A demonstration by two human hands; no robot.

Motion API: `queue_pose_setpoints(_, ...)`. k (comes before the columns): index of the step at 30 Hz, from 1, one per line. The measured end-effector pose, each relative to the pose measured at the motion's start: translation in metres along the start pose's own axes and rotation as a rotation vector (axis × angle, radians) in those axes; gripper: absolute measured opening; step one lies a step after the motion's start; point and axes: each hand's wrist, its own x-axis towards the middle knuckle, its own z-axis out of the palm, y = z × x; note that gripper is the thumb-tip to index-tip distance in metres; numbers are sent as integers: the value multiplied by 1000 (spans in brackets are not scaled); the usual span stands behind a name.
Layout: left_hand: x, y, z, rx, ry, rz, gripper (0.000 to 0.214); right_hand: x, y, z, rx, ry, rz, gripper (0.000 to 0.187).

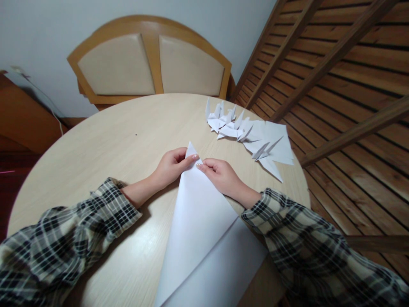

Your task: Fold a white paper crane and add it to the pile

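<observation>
A large white sheet of paper [201, 213], folded over diagonally, stretches from the middle of the table toward me. Its pointed corner faces away from me. My left hand [172, 167] pinches the left edge near that tip, thumb on top and fingers curled beneath. Just beside it, my right hand [222, 175] grips the right edge in the same way, its thumb lying on the paper. The two thumbs almost meet. The fold's slanting lower edge shows across the near part of the sheet, over a second layer.
Several folded paper cranes [233, 125] stand along the far right of the round wooden table [96, 140], one crane [268, 157] closer to me. Flat white paper [276, 136] lies by them. Beyond the table is a padded chair [150, 59]; a slatted wooden partition [345, 106] rises at right.
</observation>
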Motion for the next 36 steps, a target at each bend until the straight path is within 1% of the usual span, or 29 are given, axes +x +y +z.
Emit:
queue_pose_setpoints(7, 0, 0, 0, -2, -2, 12, 33, 0, -1, 0, 4, -2, 3, 35)
queue_pose_setpoints(14, 0, 2, 1, -6, -28, 24, 33, 0, -2, 1, -16, 6, -6, 34)
queue_pose_setpoints(17, 0, 1, 0, -22, -23, 22, 33, 1, 0, 0, 13, -3, -1, 36)
queue_pose_setpoints(22, 0, -1, -1, -22, 1, 24, 33, 1, 0, -2, 23, -43, 48, 38)
queue_pose_setpoints(28, 0, -1, -1, -17, 1, 39, 32, 0, 0, -2, 19, -31, 45, 42)
queue_pose_setpoints(36, 1, -2, 0, -26, 10, 41, 33, 1, 0, -1, 31, -32, 52, 41)
